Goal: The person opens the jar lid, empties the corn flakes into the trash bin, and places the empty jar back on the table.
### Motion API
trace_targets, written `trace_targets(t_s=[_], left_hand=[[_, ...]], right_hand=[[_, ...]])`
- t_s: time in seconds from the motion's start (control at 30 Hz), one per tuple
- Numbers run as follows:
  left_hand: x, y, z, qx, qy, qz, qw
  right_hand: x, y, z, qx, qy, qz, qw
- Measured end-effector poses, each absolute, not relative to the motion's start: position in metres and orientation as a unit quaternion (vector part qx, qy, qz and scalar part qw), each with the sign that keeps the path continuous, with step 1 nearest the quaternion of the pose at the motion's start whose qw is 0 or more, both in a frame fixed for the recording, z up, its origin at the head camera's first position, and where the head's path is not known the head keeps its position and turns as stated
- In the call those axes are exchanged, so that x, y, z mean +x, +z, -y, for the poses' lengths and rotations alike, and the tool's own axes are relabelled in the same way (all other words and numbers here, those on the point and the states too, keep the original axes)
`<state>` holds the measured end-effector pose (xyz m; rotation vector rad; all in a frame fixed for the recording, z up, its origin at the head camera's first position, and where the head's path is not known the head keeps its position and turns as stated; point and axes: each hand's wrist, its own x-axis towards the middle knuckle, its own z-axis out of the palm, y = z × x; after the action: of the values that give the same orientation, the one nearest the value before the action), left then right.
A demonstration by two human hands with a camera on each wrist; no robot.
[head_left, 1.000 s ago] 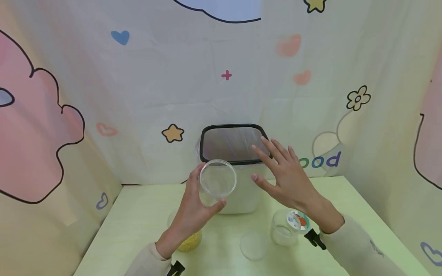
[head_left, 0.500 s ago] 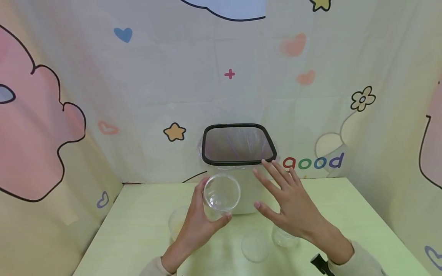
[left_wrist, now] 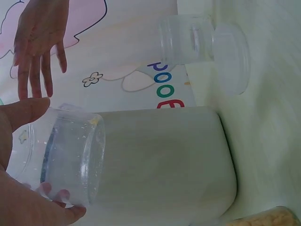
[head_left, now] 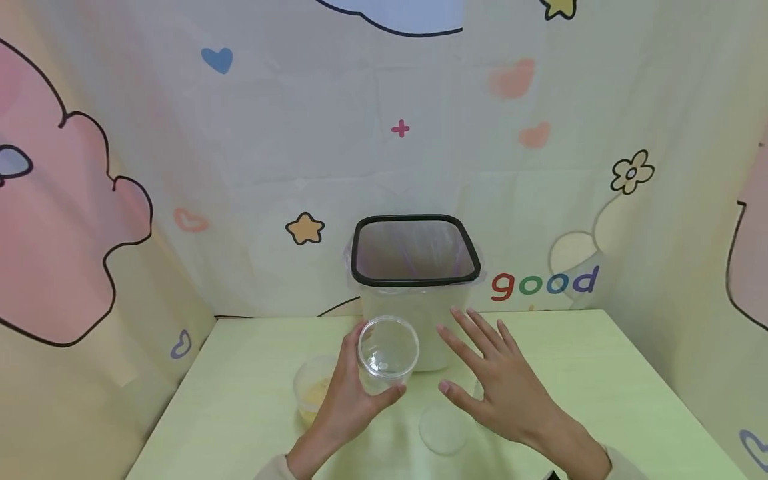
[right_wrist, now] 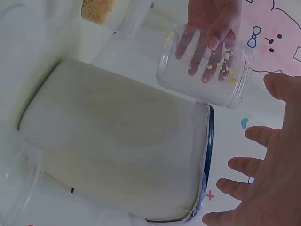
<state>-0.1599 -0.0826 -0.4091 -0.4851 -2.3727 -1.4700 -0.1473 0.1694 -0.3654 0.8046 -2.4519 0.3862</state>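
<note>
My left hand (head_left: 347,408) grips a clear plastic jar (head_left: 389,350) round its side, with its round opening facing up and toward me. A few pale yellow crumbs cling to the jar's wall (right_wrist: 174,77) in the right wrist view. To the right of it my right hand (head_left: 510,393) hangs in the air, fingers spread, holding nothing. Behind both hands stands a pale bin (head_left: 372,303) with a black rim and a clear liner. On the table below lies a clear round lid (head_left: 443,430).
Partly behind my left hand, a clear tub (head_left: 309,387) holds yellow crumbly stuff. Another clear jar (left_wrist: 186,40) stands on the table, mostly hidden by my right hand in the head view. A printed cloth (head_left: 270,133) hangs behind the table (head_left: 240,373).
Both hands have come down from near the bin's rim to in front of its body, with the jar still in the left one. The right hand's fingers stay spread.
</note>
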Motion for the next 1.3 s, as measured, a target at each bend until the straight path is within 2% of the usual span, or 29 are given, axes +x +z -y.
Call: trace_targets(t_s=[0.23,0.63,0.87,1.3], left_hand=[[-0.156,-0.425,0.083,-0.151,-0.516,0.833,0.131],[-0.154,-0.458,0.081,-0.119,-0.523,0.839,0.088],[-0.153,-0.47,0.079,-0.107,-0.5,0.857,0.07],[-0.158,-0.5,0.077,-0.105,-0.486,0.866,0.044]], right_hand=[[-0.145,-0.38,-0.166,0.305,0.139,0.902,0.271],[-0.14,-0.402,-0.168,0.289,0.137,0.919,0.23],[-0.14,-0.411,-0.168,0.294,0.129,0.915,0.246],[-0.138,-0.424,-0.168,0.292,0.142,0.92,0.221]])
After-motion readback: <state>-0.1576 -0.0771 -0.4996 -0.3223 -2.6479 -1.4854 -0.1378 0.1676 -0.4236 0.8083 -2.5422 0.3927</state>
